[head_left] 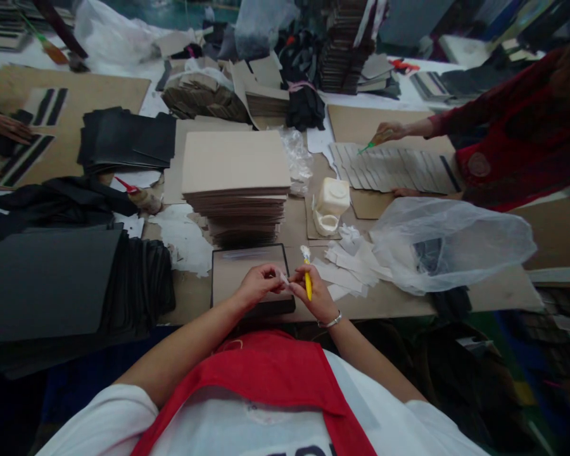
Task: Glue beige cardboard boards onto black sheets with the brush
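Close in front of my body, my left hand (260, 284) pinches one end of a small white strip (284, 278). The fingertips of my right hand (319, 297) meet the strip's other side. A yellow-handled brush (308, 285) with whitish bristles points upward, held in the same right hand. Beneath both hands lies a board with a black border (235, 269), its surface grey-beige. Behind it rises a tall stack of beige boards (236, 161). Loose white paper strips (346, 269) are scattered to the right of my right hand.
A cream plastic container (333, 199) stands right of the stack, near a clear plastic bag (456, 240). Black sheets (42, 278) pile up at left, with a red-tipped glue bottle (145, 199) behind. At right a co-worker's hand (389, 132) holds a green-tipped tool over grey pieces (389, 168).
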Demonstrator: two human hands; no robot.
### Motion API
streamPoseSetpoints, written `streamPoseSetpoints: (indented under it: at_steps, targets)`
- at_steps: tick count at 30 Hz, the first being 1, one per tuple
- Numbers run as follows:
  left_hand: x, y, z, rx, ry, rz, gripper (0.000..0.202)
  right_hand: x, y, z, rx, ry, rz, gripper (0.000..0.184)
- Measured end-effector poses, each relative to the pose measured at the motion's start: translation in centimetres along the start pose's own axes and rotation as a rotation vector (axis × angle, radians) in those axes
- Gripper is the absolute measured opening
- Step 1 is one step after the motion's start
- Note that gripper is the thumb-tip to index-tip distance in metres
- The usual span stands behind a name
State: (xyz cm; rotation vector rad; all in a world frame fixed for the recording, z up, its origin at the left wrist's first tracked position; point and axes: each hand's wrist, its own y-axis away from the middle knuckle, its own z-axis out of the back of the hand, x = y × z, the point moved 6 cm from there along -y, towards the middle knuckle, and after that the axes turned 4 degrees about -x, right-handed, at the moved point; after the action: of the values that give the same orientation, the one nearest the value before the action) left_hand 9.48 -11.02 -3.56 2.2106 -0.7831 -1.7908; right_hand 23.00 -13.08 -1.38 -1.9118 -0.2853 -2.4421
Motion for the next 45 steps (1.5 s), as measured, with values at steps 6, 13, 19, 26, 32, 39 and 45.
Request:
streamPoseSetpoints:
  at_steps: [6, 13, 19, 26, 32, 39, 45]
  targets:
    - [1.6, 1.9, 5.9, -0.352, 0.372, 0.083, 0.038, -1.6, 0.2, -1.4, -0.037, 0.322, 0.056, 0.029]
    - [1.5, 2.4, 12.9, -0.578, 0.050, -0.006, 0.034, -2.0, -4.7, -0.4, -0.266, 0.531, 0.107, 0.031]
    - [-0.5, 1.1, 16.1, -0.712, -0.683, -0.110, 0.028, -3.0, -9.6, -1.7, -0.321, 0.587, 0.114, 0.032]
    - [0.2, -0.7, 18.0, -0.776, -0.769, -0.006, 0.027, -4.9, -10.8, -3.1, -0.279, 0.687, 0.022, 0.034]
    - [0.4, -1.1, 18.5, -0.744, -0.757, 0.026, 0.026, -4.8, -11.0, -3.2, -0.268, 0.687, 0.028, 0.036]
    - [-0.4, -1.0, 17.9, -0.699, -0.936, 0.073, 0.027, -4.7, -11.0, -3.5, -0.280, 0.690, 0.041, 0.035]
    - [-2.0, 0.8, 14.3, -0.706, -1.378, -0.279, 0.044, -3.8, -9.8, -2.4, -0.425, 0.735, 0.189, 0.038]
